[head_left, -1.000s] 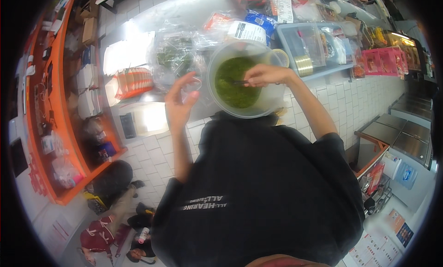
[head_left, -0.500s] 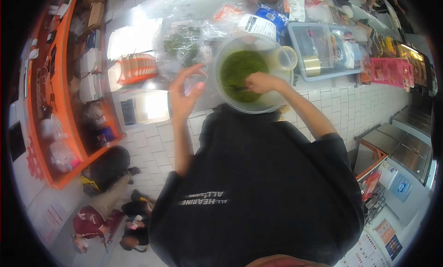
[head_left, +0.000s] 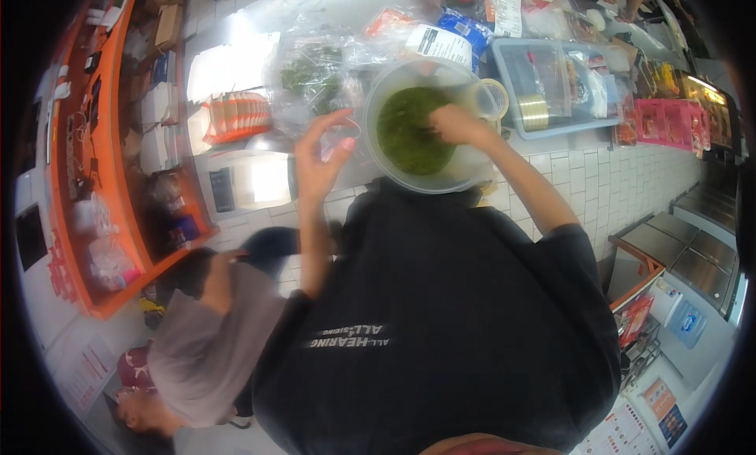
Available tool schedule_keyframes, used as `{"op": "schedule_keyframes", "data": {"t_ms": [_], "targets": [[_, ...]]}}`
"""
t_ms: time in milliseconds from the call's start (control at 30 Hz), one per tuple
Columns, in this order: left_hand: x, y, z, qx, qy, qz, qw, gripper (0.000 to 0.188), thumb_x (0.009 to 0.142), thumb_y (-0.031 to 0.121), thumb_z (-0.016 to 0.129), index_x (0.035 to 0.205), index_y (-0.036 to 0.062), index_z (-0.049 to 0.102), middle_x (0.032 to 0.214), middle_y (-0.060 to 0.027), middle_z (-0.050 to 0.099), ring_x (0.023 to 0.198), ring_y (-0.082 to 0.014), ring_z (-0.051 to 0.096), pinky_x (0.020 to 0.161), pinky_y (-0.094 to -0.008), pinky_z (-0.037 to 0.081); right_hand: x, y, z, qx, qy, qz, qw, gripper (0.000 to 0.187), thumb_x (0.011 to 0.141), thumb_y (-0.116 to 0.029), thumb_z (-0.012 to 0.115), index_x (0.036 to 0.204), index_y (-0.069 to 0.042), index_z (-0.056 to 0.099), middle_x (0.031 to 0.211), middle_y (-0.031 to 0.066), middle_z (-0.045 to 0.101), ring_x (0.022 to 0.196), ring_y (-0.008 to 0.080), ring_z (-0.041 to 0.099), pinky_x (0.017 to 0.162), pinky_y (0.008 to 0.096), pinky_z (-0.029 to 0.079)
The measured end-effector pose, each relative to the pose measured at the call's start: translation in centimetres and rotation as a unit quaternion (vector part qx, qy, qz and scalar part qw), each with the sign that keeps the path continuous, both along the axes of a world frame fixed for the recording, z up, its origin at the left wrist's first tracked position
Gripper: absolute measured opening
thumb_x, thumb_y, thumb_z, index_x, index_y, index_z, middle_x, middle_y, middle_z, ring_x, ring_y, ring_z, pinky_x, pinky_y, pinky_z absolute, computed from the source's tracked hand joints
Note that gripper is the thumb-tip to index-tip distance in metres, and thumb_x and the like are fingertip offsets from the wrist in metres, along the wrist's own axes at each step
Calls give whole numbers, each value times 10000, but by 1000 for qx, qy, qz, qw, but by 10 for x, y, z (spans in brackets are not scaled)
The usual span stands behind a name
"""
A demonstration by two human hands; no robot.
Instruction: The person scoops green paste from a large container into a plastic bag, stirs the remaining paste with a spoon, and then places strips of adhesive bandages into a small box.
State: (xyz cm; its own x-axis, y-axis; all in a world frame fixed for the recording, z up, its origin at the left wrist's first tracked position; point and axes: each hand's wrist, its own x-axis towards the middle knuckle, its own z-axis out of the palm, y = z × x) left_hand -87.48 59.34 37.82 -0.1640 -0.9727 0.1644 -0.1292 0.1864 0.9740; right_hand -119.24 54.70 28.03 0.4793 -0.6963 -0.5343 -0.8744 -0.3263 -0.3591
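Observation:
A round, translucent tub (head_left: 376,152) of green, soupy mixture (head_left: 409,132) stands at the near edge of the counter, in front of me. My right hand (head_left: 457,127) is closed over the right part of the mixture, slightly blurred. What its fingers grip is hidden. To the left of the tub, my left hand (head_left: 319,160) is raised with thumb and fingers apart. A thin, pale loop shows by its fingertips; whether they touch it is unclear. Beyond that hand lies a clear plastic bag (head_left: 307,77) with green contents.
A grey-blue bin (head_left: 516,128) of packaged goods stands right of the tub, beside a tape roll (head_left: 494,99). Orange-and-white stacked cartons (head_left: 236,116) sit at left. Packets (head_left: 465,34) lie behind. Another person in a greyish top (head_left: 213,345) is close behind my left side.
My right hand has shifted slightly right and up within the tub; the dark stick-like piece beneath it no longer shows. Another person has come into view at lower left. My left hand barely moved.

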Motion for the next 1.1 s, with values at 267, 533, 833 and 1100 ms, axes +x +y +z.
{"op": "schedule_keyframes", "data": {"t_ms": [267, 533, 833, 1100], "targets": [[-2, 8, 2, 12, -4, 5, 1000, 455, 851, 245, 764, 1262, 57, 704, 1070, -68, 727, 1040, -178, 627, 964, -338, 447, 11, 12, 7, 133, -112, 38, 984, 177, 883, -88, 602, 976, 4, 722, 921, 178, 734, 953, 321, 705, 789, 402, 542], [-1, 13, 3, 18, 2, 8, 1000, 452, 856, 240, 771, 1263, 58, 701, 1068, -60, 729, 1048, -174, 633, 971, -332, 450, -8, -14, 54, 360, -241, -102, 896, 210, 964, -151, 543, 1076, -31, 674, 828, -32, 554, 732, 93, 500, 667, 264, 430], [-4, 9, 3, 5, -10, 14, 1000, 454, 838, 202, 784, 1260, 57, 699, 1074, -62, 731, 1031, -179, 641, 936, -334, 462, -18, -16, 50, 181, -278, -104, 938, 204, 944, -125, 532, 1001, -12, 692, 796, 31, 601, 742, 140, 548, 663, 316, 450], [-11, 6, 8, 10, -48, -10, 999, 485, 857, 298, 760, 1267, 48, 691, 1112, -70, 698, 1067, -189, 604, 963, -335, 430, -18, -12, 59, 140, -261, -121, 947, 220, 922, -121, 545, 955, 3, 724, 790, 88, 677, 779, 177, 631, 696, 337, 487]]}}
